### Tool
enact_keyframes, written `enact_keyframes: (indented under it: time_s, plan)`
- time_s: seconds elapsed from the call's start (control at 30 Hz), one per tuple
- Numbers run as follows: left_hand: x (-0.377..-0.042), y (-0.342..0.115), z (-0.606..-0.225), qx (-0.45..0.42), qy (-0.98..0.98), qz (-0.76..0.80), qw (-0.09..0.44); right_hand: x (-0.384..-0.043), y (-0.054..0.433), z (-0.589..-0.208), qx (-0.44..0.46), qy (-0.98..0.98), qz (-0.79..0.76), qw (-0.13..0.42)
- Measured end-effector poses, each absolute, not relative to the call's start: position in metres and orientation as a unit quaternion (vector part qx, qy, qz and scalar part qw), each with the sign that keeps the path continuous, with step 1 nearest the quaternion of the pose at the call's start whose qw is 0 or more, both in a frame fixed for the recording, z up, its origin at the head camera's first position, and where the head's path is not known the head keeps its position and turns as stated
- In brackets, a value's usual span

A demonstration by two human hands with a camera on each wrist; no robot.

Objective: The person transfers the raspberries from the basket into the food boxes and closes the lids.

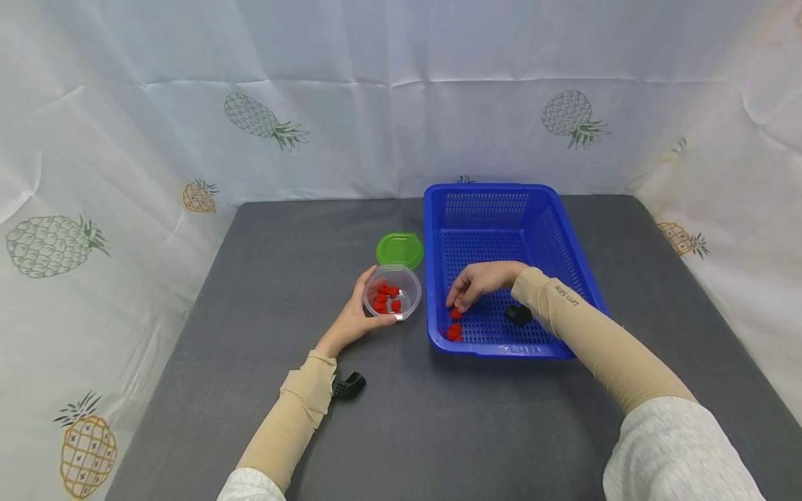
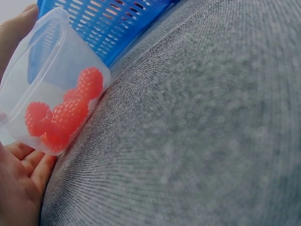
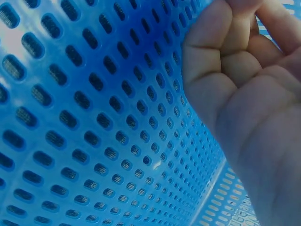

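Note:
My left hand (image 1: 356, 316) grips a clear plastic tub (image 1: 410, 278) on the grey table, thumb on the near side and fingers on the far side. Several red raspberries (image 2: 70, 113) lie at the tub's bottom. Inside the blue basket (image 1: 514, 351), my right hand (image 1: 482, 282) reaches down with curled fingers and pinches a raspberry (image 1: 456, 314) at its fingertips. More raspberries (image 1: 454, 332) lie close by in the basket's near left corner. In the right wrist view, the right hand's (image 3: 249, 80) fingertips are cut off by the top edge.
A green lid (image 1: 399, 249) lies behind the tub, left of the basket. Black wrist devices show at the left wrist (image 1: 349, 385) and under the right wrist (image 1: 518, 315). The basket's raised walls surround the right hand. A pineapple-print curtain (image 1: 388, 125) hangs behind the table (image 1: 282, 264).

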State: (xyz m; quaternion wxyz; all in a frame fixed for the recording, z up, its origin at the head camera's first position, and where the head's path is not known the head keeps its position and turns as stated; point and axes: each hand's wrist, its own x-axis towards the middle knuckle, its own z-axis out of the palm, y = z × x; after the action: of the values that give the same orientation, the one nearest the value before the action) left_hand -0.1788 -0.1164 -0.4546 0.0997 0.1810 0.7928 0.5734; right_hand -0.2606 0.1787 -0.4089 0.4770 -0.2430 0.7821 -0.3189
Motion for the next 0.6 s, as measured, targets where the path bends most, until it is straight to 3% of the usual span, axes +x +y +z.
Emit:
enact_keyframes:
  time_s: [0.6]
  plan:
    - [-0.1835,-0.1182,-0.4613,0.183,0.789,0.578,0.101,-0.2584,0.178,-0.4109,-0.258,0.758,-0.28,0.53]
